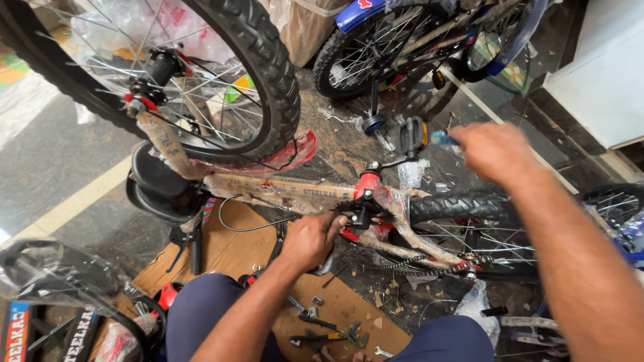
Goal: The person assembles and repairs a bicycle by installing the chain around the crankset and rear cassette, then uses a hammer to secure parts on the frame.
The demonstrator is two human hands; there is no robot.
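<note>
My left hand [310, 240] is curled tight around something at the bicycle's crank hub [361, 216], fingers pressed together; what sits inside the fist is hidden, so I cannot name it. My right hand [498, 151] is raised near the upper pedal [412, 136], closed on a small blue-tipped object [443, 139] that is blurred, so I cannot tell what it is or how firmly it is pinched.

The bicycle lies upside down between my knees: one red frame [295, 191] wrapped in brown paper and clear film, with a chain [402, 271] running back from the crank. I count two of its wheels, the front wheel [268, 74] up at the left, cut off by the top edge, and the rear wheel [463, 221] partly covered by my right forearm. One black saddle [157, 188] rests on the floor under the front wheel.

A second bicycle [402, 40], blue, stands beyond, with only one wheel and part of its frame in view. A further tyre [614, 201] shows at the right edge, mostly cut off.

On the cardboard sheet [228, 251] below the frame lie a few hand tools: one pair of pliers [339, 334], one small spanner [384, 351], and a couple of dark pieces too small to make out. At lower left, a part wrapped in a clear plastic bag [57, 275] is hard to identify.
</note>
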